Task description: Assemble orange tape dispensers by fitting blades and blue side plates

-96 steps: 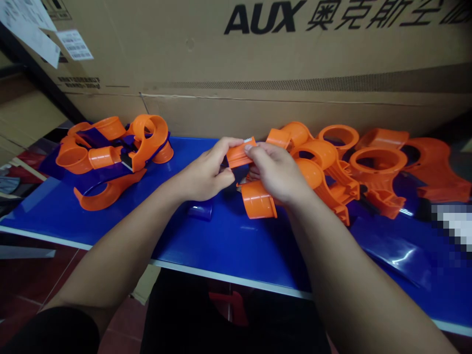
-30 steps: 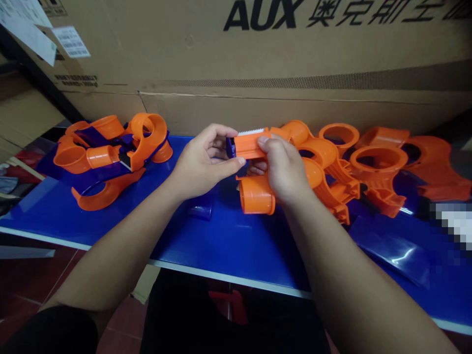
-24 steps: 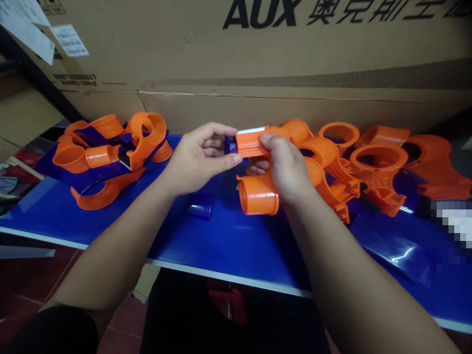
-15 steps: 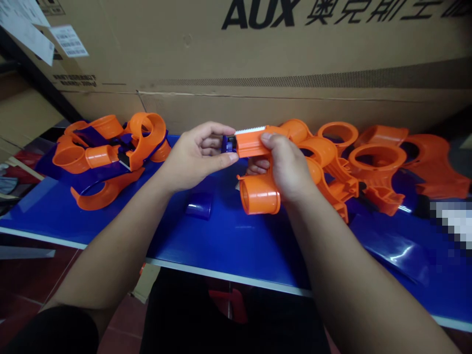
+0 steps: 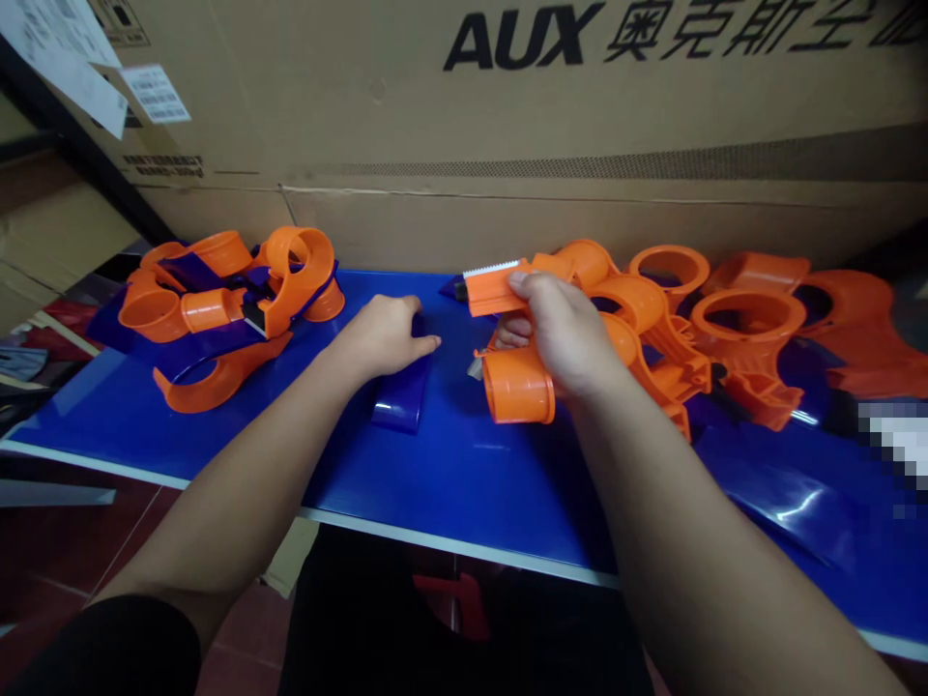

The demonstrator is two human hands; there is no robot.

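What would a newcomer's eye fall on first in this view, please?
Probably the bright orange piece with a white toothed edge, gripped in the right hand just right of centre. Next, the heap of orange parts at the right and the orange-and-blue pile at the left of the blue tabletop. Behind them stands a large cardboard box with bold AUX lettering.

Loose orange parts (image 5: 638,300) and a carton (image 5: 435,116) suggest a workshop

Blue table (image 5: 449,483), red tiled floor (image 5: 239,643)
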